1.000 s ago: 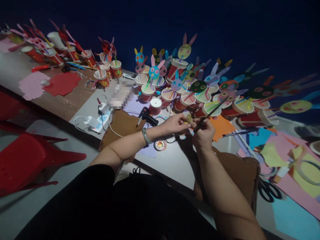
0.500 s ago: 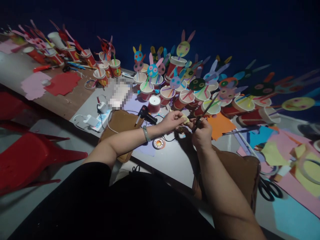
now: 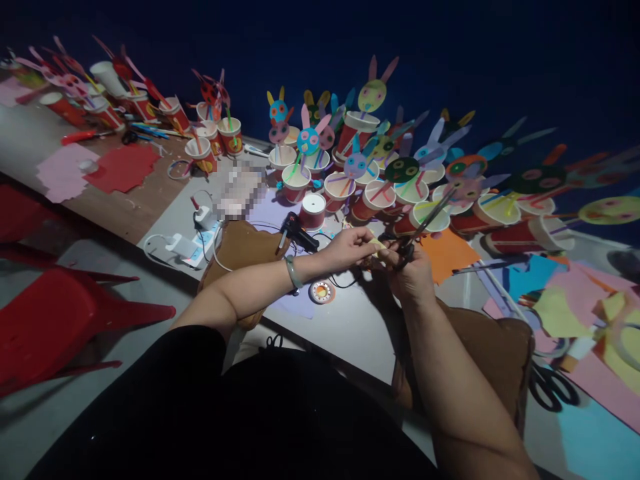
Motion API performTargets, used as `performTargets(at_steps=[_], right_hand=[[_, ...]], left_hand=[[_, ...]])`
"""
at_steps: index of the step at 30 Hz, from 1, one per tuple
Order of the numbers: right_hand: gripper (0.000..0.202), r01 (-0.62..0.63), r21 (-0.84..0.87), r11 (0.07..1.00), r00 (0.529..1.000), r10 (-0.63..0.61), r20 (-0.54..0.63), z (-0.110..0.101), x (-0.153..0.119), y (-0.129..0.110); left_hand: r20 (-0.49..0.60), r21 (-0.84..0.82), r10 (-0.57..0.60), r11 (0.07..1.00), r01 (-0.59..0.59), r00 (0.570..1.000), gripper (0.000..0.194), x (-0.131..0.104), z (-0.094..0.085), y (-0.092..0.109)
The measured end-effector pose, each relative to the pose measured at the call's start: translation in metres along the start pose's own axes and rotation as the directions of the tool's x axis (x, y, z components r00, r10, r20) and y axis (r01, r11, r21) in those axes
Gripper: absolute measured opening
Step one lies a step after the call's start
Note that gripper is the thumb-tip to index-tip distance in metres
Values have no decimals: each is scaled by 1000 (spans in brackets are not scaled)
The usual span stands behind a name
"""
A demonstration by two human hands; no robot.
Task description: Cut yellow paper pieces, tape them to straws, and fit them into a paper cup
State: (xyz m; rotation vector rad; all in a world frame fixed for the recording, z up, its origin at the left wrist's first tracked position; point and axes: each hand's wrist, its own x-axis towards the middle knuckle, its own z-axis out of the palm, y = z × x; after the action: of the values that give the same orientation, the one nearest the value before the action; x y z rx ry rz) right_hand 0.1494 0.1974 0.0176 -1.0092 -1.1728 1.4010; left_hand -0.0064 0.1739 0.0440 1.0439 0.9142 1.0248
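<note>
From the pair of hands as the clock's centre, black-handled scissors lie nearest at four o'clock, and a red stool (image 3: 50,327) stands just below nine. The left hand (image 3: 353,245), a bracelet (image 3: 291,273) at its wrist, pinches a small piece of yellow paper (image 3: 379,244) between closed fingers, above the bench (image 3: 357,330). The right hand (image 3: 413,270), close beside it, is curled around dark scissors (image 3: 427,225), blades pointing between one and two o'clock; whether these touch the paper I cannot tell.

On the bench a ring-shaped roll (image 3: 321,291) lies at eight o'clock, a black glue gun (image 3: 300,235) at nine, and orange paper (image 3: 453,257) at three. At ten o'clock a red cup stands upside down (image 3: 313,217), white base up.

Beyond it come upright paper cups. One at ten o'clock (image 3: 295,190) holds a green straw with a blue rabbit face; the next, nearer eleven (image 3: 340,201), a straw with a pale blue face; another, almost at twelve (image 3: 365,209), holds a pink straw. Near three, one cup (image 3: 523,239) tilts towards its side. Farther back, a raised cup (image 3: 350,141) carries a yellow rabbit face, and at ten o'clock, well apart, another cup (image 3: 230,139) holds a green straw.
</note>
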Motion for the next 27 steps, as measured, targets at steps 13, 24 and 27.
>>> performTargets(at_steps=[13,24,27], right_hand=[[44,37,-126,991,982,-59,-177,3,-1,13],[44,59,-124,990,990,-74,-116,8,-3,14],[44,63,-70,996,990,-71,-119,10,-5,12]], left_hand=[[153,987,-38,52,-151,988,32,-33,-21,25],[-22,984,-66,-179,10,998,38,-60,-72,27],[0,999,37,-46,1,999,27,-56,-65,35]])
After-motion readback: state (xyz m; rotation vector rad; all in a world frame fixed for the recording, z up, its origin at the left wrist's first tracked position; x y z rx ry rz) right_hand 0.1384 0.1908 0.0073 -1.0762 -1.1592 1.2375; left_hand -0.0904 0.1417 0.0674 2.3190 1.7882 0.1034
